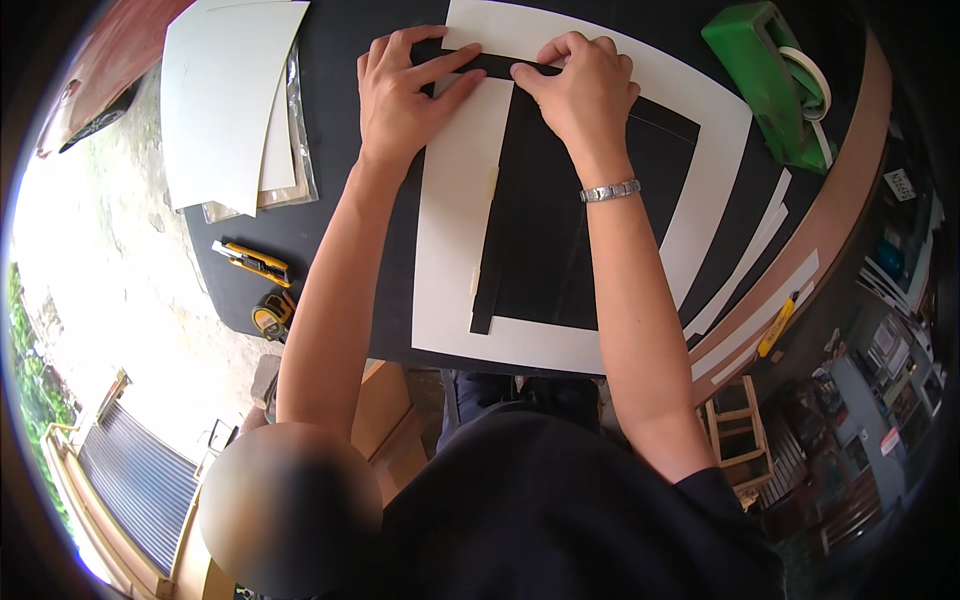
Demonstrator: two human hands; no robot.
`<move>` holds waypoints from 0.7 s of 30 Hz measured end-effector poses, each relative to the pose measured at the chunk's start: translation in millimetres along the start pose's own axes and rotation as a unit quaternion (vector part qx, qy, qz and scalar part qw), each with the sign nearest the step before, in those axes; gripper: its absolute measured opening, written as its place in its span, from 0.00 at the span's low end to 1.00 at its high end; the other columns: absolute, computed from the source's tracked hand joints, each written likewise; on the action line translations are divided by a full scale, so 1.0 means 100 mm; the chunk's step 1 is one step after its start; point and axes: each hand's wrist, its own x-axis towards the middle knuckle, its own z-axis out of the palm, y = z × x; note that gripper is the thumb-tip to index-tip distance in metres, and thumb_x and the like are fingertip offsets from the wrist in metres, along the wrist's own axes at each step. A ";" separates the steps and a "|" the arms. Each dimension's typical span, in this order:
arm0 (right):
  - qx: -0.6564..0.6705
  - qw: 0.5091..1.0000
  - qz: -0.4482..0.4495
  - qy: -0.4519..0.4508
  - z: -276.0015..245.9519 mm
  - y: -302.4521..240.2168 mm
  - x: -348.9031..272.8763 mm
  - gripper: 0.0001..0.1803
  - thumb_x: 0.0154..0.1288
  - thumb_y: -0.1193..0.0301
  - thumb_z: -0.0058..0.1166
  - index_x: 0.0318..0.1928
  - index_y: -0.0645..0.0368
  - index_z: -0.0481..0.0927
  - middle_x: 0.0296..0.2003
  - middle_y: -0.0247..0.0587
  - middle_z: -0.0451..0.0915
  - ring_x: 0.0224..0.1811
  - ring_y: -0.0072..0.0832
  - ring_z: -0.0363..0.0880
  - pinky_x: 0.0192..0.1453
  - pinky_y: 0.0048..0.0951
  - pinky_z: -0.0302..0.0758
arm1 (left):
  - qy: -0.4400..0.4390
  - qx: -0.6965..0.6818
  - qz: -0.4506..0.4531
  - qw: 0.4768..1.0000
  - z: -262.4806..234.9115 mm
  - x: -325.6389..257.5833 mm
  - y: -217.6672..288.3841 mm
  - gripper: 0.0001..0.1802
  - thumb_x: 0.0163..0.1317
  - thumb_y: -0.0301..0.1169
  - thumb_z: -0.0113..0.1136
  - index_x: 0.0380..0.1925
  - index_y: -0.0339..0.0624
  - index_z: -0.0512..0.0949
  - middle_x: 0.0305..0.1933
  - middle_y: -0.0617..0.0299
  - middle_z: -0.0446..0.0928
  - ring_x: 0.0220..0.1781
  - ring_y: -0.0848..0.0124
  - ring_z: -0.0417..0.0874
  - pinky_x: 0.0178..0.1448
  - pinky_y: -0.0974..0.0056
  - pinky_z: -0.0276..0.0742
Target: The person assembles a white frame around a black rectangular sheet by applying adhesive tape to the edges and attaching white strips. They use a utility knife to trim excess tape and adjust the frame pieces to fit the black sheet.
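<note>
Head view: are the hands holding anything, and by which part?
Nothing is lifted. Both the left hand and the right hand press their fingertips on a narrow black paper strip, near its middle, flat against the white card mat frame.

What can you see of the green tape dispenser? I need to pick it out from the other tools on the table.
The green tape dispenser is a chunky, wedge-shaped block that looks like plastic. It sits on the dark table at the far right corner, lying at a slant. A roll of pale tape sits in its slot. Neither hand touches it; the right hand is nearest, and white strips lie beside it.
</note>
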 end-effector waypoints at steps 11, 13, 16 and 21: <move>-0.047 0.998 -0.027 0.024 -0.03 -0.11 -0.01 0.17 0.55 0.59 0.75 0.39 0.53 0.84 0.42 0.39 0.80 0.49 0.41 0.77 0.51 0.48 0.72 | -0.022 0.029 0.015 0.999 -0.03 0.08 -0.03 0.15 0.53 0.41 0.79 0.43 0.65 0.92 0.54 0.71 0.81 0.56 0.65 0.77 0.60 0.58 0.68; -0.057 0.997 -0.041 0.038 -0.02 -0.14 -0.03 0.17 0.56 0.60 0.74 0.41 0.53 0.84 0.41 0.39 0.80 0.50 0.41 0.77 0.51 0.47 0.72 | -0.054 0.042 0.030 0.997 -0.08 0.16 0.00 0.14 0.54 0.41 0.78 0.42 0.60 0.90 0.52 0.70 0.81 0.56 0.64 0.77 0.61 0.57 0.68; -0.056 0.997 -0.034 0.028 -0.04 -0.17 -0.05 0.16 0.57 0.61 0.74 0.41 0.52 0.84 0.42 0.38 0.80 0.51 0.40 0.76 0.53 0.47 0.71 | -0.156 0.050 0.025 0.986 -0.20 0.35 0.08 0.14 0.56 0.40 0.76 0.42 0.52 0.87 0.50 0.66 0.80 0.56 0.62 0.77 0.61 0.56 0.67; -0.060 0.995 -0.077 0.017 -0.08 -0.16 -0.02 0.14 0.58 0.62 0.73 0.41 0.50 0.83 0.43 0.35 0.79 0.52 0.40 0.75 0.56 0.48 0.68 | -0.327 -0.022 -0.030 0.944 -0.26 0.66 0.08 0.15 0.57 0.32 0.75 0.43 0.41 0.82 0.41 0.57 0.84 0.47 0.56 0.84 0.55 0.55 0.74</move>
